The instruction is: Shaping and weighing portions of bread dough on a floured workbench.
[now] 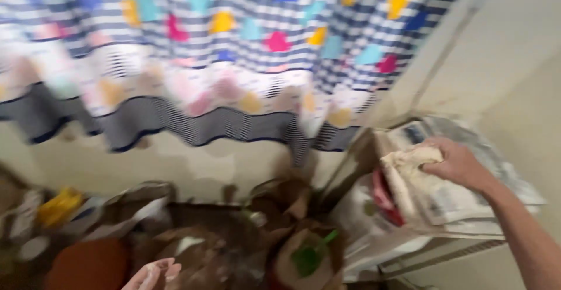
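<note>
The view is motion-blurred. My right hand (457, 164) reaches in from the lower right and grips a crumpled off-white cloth (409, 167) lying on a stack of newspapers (450, 205) on a low shelf. Something red (383, 199) shows under the cloth's left edge. My left hand (155, 275) is at the bottom edge, fingers apart, holding nothing, above a jumble of brown things on the floor.
A striped curtain (222, 50) with coloured shapes hangs across the top. Below it lie brown paper bags (298, 249), one with a green item (310, 255), a yellow object (58, 205) at left and a round reddish-brown thing (87, 266). Pale walls (514, 62) stand at right.
</note>
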